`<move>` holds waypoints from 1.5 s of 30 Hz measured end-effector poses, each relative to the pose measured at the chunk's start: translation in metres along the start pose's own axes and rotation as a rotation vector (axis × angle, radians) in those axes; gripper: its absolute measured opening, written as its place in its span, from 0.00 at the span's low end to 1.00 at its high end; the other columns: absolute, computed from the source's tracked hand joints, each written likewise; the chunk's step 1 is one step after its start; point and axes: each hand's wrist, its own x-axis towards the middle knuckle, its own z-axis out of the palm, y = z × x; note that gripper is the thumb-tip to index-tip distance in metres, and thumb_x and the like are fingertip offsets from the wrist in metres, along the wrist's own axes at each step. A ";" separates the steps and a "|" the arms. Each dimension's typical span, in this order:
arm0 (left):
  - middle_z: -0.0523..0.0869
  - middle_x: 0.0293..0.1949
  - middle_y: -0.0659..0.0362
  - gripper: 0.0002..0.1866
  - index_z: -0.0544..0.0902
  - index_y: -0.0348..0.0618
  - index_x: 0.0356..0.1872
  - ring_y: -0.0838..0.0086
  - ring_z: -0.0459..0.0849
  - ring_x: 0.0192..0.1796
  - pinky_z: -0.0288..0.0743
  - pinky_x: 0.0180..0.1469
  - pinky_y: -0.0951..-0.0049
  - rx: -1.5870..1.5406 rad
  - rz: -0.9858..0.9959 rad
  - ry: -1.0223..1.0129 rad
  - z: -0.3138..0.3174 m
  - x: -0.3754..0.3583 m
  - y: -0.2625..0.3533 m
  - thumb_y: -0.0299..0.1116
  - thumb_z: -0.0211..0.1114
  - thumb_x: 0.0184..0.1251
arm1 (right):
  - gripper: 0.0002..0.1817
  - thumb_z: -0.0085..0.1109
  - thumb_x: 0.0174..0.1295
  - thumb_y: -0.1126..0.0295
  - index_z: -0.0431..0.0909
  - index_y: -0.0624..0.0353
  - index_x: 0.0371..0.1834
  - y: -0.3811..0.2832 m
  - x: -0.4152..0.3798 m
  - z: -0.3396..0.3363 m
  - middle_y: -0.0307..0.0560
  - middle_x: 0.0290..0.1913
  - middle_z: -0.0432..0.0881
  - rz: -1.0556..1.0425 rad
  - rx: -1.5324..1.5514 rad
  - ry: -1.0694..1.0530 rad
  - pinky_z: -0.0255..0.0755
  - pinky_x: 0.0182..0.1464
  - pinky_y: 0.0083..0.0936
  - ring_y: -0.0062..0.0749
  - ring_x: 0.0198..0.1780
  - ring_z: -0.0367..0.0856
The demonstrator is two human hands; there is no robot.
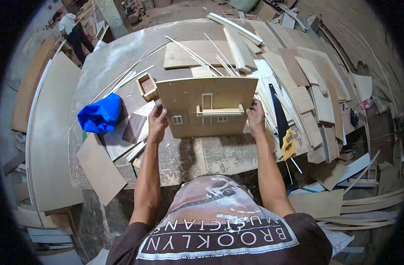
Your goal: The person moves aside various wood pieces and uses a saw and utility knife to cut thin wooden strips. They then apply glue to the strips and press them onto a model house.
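Observation:
Between my two hands stands a flat wooden panel (180, 99), held upright above the workbench. It looks like a model house front, with small framed windows, a door frame and a little balcony (220, 112) fixed to its face. My left hand (157, 123) grips the panel's left edge. On the opposite edge, my right hand (255, 118) is closed round the wood. Just beyond my left hand is a small open wooden box (147, 86). A handsaw (286, 140) with a yellow handle lies to the right of my right hand.
Thin wood strips and boards (184, 53) cover the far side of the workbench (211, 157). A blue bag (100, 114) sits at the left, near a loose plywood sheet (101, 168). More boards (314, 110) are piled right. Another person (74, 33) stands at the far left.

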 end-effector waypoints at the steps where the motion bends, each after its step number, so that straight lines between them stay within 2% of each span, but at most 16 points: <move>1: 0.84 0.51 0.62 0.13 0.78 0.39 0.58 0.78 0.82 0.52 0.76 0.54 0.74 -0.018 0.047 0.000 0.003 0.001 0.005 0.26 0.56 0.78 | 0.19 0.50 0.64 0.85 0.69 0.64 0.59 0.006 0.010 0.000 0.49 0.52 0.80 -0.065 -0.068 -0.018 0.71 0.59 0.27 0.31 0.53 0.79; 7: 0.83 0.57 0.58 0.17 0.75 0.38 0.62 0.72 0.81 0.59 0.75 0.61 0.68 0.120 0.164 -0.067 -0.009 0.007 0.006 0.25 0.58 0.75 | 0.19 0.53 0.61 0.86 0.71 0.65 0.56 0.050 0.035 -0.010 0.46 0.44 0.81 -0.284 -0.397 0.016 0.73 0.56 0.28 0.31 0.48 0.80; 10: 0.82 0.59 0.57 0.21 0.73 0.38 0.66 0.70 0.80 0.61 0.71 0.65 0.65 0.155 0.048 -0.018 0.005 -0.002 0.022 0.26 0.61 0.74 | 0.19 0.54 0.61 0.85 0.73 0.65 0.56 0.060 0.036 -0.024 0.46 0.45 0.83 -0.121 -0.374 -0.072 0.72 0.58 0.27 0.32 0.49 0.81; 14: 0.86 0.51 0.59 0.17 0.77 0.38 0.55 0.74 0.82 0.53 0.76 0.56 0.71 0.204 0.357 0.013 0.028 0.007 0.039 0.23 0.66 0.67 | 0.18 0.57 0.63 0.81 0.77 0.65 0.57 0.033 0.029 -0.028 0.46 0.52 0.85 -0.082 -0.277 -0.214 0.73 0.58 0.25 0.29 0.52 0.82; 18: 0.87 0.49 0.57 0.14 0.79 0.37 0.53 0.74 0.84 0.51 0.77 0.54 0.72 0.347 0.327 0.008 0.040 0.011 0.052 0.26 0.68 0.69 | 0.17 0.55 0.65 0.82 0.76 0.67 0.58 0.005 0.034 -0.028 0.44 0.49 0.85 -0.037 -0.443 -0.225 0.73 0.58 0.26 0.28 0.51 0.82; 20: 0.88 0.47 0.58 0.14 0.79 0.38 0.53 0.75 0.85 0.48 0.78 0.51 0.73 0.246 0.372 0.015 0.050 -0.002 0.059 0.30 0.68 0.72 | 0.16 0.54 0.66 0.83 0.77 0.66 0.57 0.055 0.039 -0.037 0.44 0.47 0.85 -0.080 -0.017 -0.110 0.73 0.58 0.27 0.28 0.50 0.81; 21: 0.88 0.46 0.59 0.15 0.79 0.38 0.54 0.76 0.85 0.46 0.78 0.48 0.74 0.366 0.393 0.016 0.042 0.002 0.052 0.32 0.68 0.72 | 0.14 0.55 0.65 0.84 0.78 0.65 0.54 -0.002 0.025 -0.030 0.42 0.46 0.85 -0.113 -0.230 -0.184 0.74 0.58 0.26 0.27 0.50 0.81; 24: 0.87 0.46 0.59 0.15 0.78 0.36 0.54 0.76 0.83 0.47 0.77 0.49 0.72 0.356 0.339 0.015 0.046 0.007 0.048 0.36 0.64 0.76 | 0.13 0.54 0.67 0.83 0.79 0.64 0.53 0.037 0.041 -0.028 0.39 0.45 0.84 -0.050 -0.365 -0.140 0.73 0.55 0.24 0.26 0.48 0.80; 28: 0.85 0.48 0.59 0.20 0.79 0.36 0.55 0.76 0.80 0.51 0.74 0.53 0.71 0.399 0.372 0.021 0.034 0.021 0.030 0.45 0.57 0.80 | 0.13 0.56 0.68 0.78 0.79 0.65 0.54 0.021 0.040 -0.025 0.39 0.44 0.84 0.116 -0.181 -0.183 0.75 0.54 0.24 0.24 0.47 0.79; 30: 0.85 0.46 0.57 0.22 0.78 0.32 0.52 0.74 0.78 0.49 0.72 0.54 0.71 0.389 0.188 0.033 0.015 0.039 0.006 0.45 0.51 0.83 | 0.13 0.57 0.68 0.76 0.79 0.65 0.54 0.054 0.054 -0.027 0.40 0.44 0.84 0.062 -0.298 -0.199 0.76 0.49 0.22 0.22 0.45 0.80; 32: 0.83 0.40 0.55 0.22 0.78 0.31 0.48 0.72 0.77 0.44 0.72 0.50 0.68 0.616 0.309 0.069 0.009 0.043 0.005 0.45 0.48 0.83 | 0.12 0.57 0.71 0.72 0.80 0.65 0.53 0.046 0.061 -0.019 0.39 0.42 0.83 -0.122 -0.366 -0.143 0.75 0.42 0.19 0.21 0.39 0.78; 34: 0.82 0.37 0.56 0.21 0.78 0.31 0.48 0.72 0.76 0.40 0.72 0.47 0.67 0.649 0.207 0.091 0.009 0.033 0.021 0.43 0.49 0.82 | 0.11 0.58 0.70 0.71 0.81 0.65 0.49 0.004 0.043 -0.011 0.37 0.35 0.81 -0.017 -0.120 -0.083 0.69 0.33 0.20 0.19 0.33 0.72; 37: 0.83 0.37 0.57 0.19 0.79 0.32 0.47 0.72 0.77 0.38 0.73 0.45 0.69 0.661 -0.035 0.126 0.004 0.012 0.016 0.41 0.49 0.81 | 0.14 0.61 0.69 0.64 0.81 0.65 0.48 0.001 0.031 -0.016 0.44 0.20 0.71 0.001 -0.425 -0.185 0.65 0.31 0.33 0.25 0.26 0.66; 40: 0.86 0.46 0.53 0.18 0.80 0.31 0.56 0.71 0.81 0.47 0.74 0.52 0.72 0.539 -0.023 0.181 -0.005 -0.023 -0.026 0.34 0.51 0.78 | 0.11 0.62 0.67 0.68 0.83 0.65 0.45 0.004 -0.005 -0.011 0.36 0.21 0.67 0.135 -0.471 -0.135 0.59 0.27 0.27 0.21 0.25 0.62; 43: 0.87 0.47 0.54 0.21 0.77 0.30 0.62 0.71 0.82 0.50 0.75 0.54 0.69 0.491 -0.116 0.099 -0.030 -0.037 -0.081 0.36 0.53 0.79 | 0.12 0.63 0.64 0.70 0.83 0.66 0.47 0.034 -0.034 -0.020 0.43 0.25 0.79 0.285 -0.421 -0.164 0.69 0.32 0.28 0.25 0.27 0.73; 45: 0.89 0.41 0.56 0.19 0.81 0.33 0.59 0.71 0.84 0.40 0.78 0.45 0.68 0.670 -0.188 0.101 -0.035 -0.046 -0.100 0.35 0.55 0.76 | 0.14 0.64 0.62 0.68 0.84 0.66 0.46 0.063 -0.045 -0.026 0.51 0.36 0.89 0.349 -0.467 -0.162 0.76 0.40 0.30 0.32 0.36 0.85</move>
